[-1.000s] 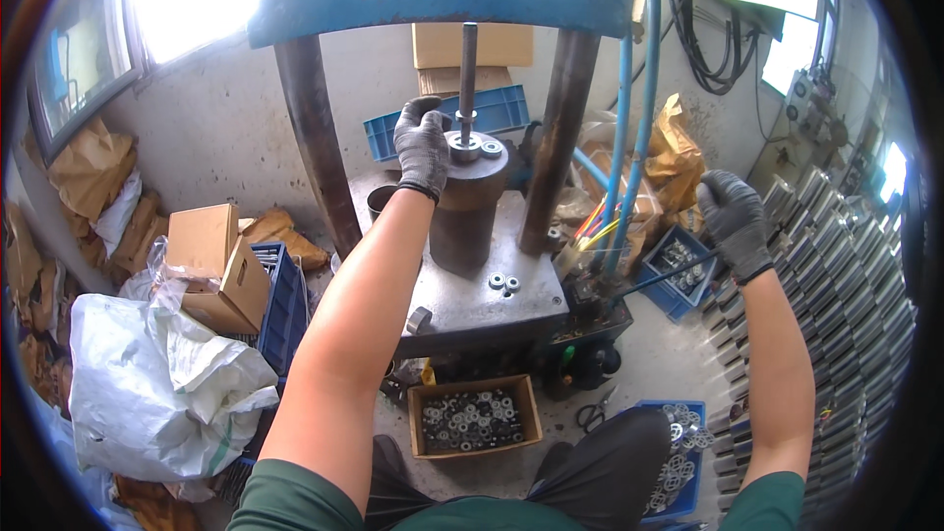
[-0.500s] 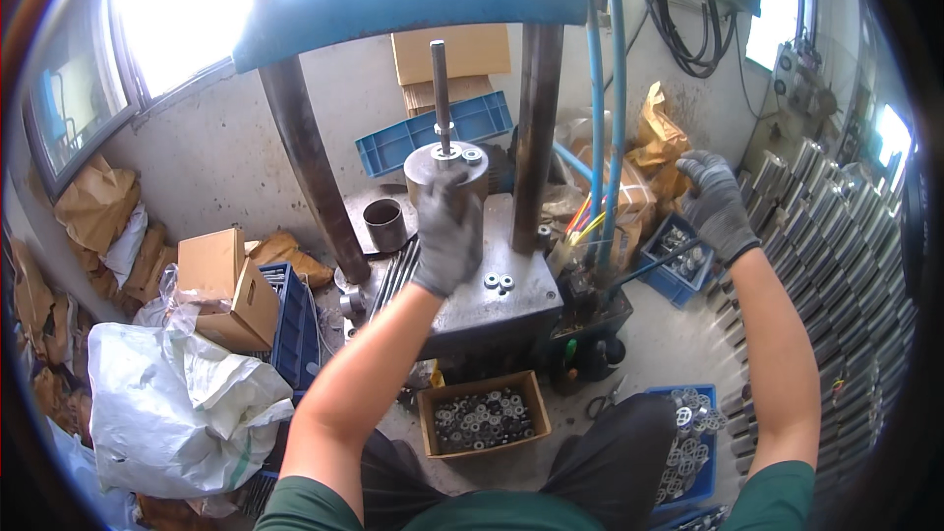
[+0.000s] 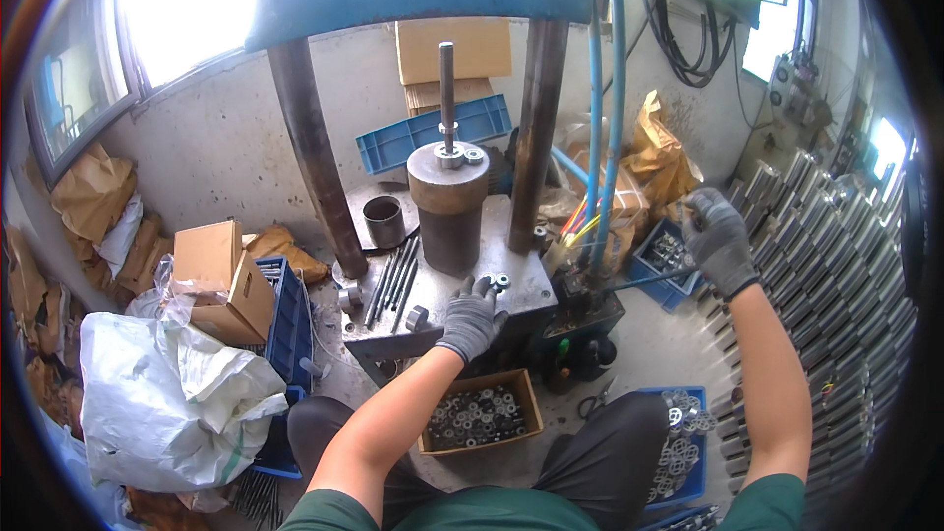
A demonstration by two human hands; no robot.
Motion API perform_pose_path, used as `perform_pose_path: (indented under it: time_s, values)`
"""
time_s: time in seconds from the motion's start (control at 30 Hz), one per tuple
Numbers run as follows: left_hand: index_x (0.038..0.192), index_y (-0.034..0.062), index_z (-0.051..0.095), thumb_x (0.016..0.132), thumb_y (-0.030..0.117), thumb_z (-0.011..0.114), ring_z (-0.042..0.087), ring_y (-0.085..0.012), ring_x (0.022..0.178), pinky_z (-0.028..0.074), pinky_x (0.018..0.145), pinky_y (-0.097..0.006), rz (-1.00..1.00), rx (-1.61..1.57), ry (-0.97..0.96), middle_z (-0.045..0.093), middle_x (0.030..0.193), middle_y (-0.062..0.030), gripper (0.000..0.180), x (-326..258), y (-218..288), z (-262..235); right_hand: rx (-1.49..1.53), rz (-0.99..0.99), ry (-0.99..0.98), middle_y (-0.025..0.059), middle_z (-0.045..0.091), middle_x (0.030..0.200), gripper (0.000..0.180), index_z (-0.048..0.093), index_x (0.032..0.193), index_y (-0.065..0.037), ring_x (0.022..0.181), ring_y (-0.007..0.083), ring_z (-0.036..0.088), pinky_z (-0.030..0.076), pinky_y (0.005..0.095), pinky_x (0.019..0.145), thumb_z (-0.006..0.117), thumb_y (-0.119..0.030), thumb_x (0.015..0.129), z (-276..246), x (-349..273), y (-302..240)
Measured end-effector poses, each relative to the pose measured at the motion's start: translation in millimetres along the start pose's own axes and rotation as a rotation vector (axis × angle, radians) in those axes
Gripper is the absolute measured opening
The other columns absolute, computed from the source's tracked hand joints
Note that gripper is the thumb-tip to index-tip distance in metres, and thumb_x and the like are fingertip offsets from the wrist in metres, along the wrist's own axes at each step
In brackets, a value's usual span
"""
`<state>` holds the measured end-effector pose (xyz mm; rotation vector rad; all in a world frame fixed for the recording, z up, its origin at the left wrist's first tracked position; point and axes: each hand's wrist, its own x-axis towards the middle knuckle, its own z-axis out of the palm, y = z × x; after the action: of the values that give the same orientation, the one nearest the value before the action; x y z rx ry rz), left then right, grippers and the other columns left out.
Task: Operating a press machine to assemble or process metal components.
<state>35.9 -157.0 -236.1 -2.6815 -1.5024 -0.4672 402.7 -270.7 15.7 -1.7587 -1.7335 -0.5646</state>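
Left hand: the gloved left hand [image 3: 472, 322] is palm-down with fingers partly extended and parted; whether the fingertips have hold of anything cannot be told.
Small rings: the small bearing-like rings [image 3: 501, 282] lie on the bench [image 3: 528, 270] just beside the left hand's fingertips, contact unclear.
Step in hand: probably reaching for these rings.
Next move: seems to call for a light pinch on one ring, without knocking its neighbour.
Cylinder: beyond the fingers stands a steel cylinder [image 3: 449, 192], carrying an upright rod [image 3: 446, 84] and another ring [image 3: 474, 154] beside its foot.
Loose rods: left of the left hand, several dark rods [image 3: 395, 280] lie side by side.
Ring box: below the left wrist, a cardboard box [image 3: 532, 401] holds many small rings.
Right hand: well to the left hand's right, the gloved right hand [image 3: 720, 244] is raised, fingers loosely curled; any hold on the lever [image 3: 644, 281] near it cannot be told.
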Motion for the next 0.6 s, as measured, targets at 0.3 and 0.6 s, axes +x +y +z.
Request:
perform_pose_path:
  time_s: [0.3, 0.6]
  values:
    - [0.136, 0.0084, 0.065, 0.091, 0.043, 0.073, 0.061, -0.0323, 0.122, 0.05, 0.102, -0.048, 0.166, 0.042, 0.0, 0.067, 0.125, -0.01, 0.057, -5, -2, -23, -0.025, -0.171, 0.064, 0.0186, 0.073, 0.107, 0.025, 0.073, 0.105, -0.005, 0.095, 0.037, 0.072, 0.059, 0.0426, 0.087, 0.075, -0.005, 0.079, -26, -95, -20]
    - [0.121, 0.0045, 0.069, 0.093, 0.018, 0.076, 0.072, -0.0347, 0.097, 0.058, 0.088, -0.043, -0.187, -0.809, 0.314, 0.072, 0.111, -0.0177, 0.032, -58, 18, -17, 0.301, -0.506, 0.111, 0.014, 0.072, 0.105, 0.031, 0.07, 0.11, -0.006, 0.092, 0.0345, 0.071, 0.058, 0.0446, 0.083, 0.077, -0.007, 0.08, -18, -124, -146]
